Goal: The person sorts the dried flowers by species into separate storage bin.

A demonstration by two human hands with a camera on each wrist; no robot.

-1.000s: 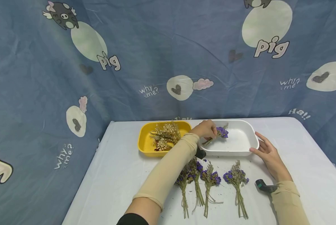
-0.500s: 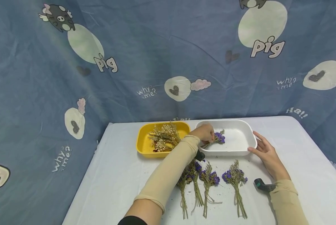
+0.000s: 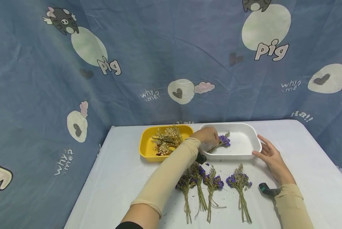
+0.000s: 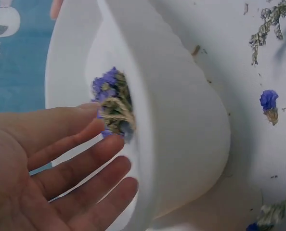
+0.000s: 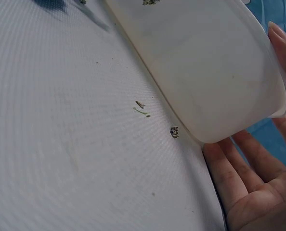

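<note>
Flowers (image 3: 224, 140) are lying in the white tray (image 3: 245, 141); the left hand (image 3: 206, 135) is hanging loosely beside them (contact unclear), the right hand (image 3: 274, 159) resting wide against the tray.

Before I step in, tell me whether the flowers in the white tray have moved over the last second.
Yes. In the head view, the flowers have shifted down the picture, away from the back rim of the white tray.
</note>
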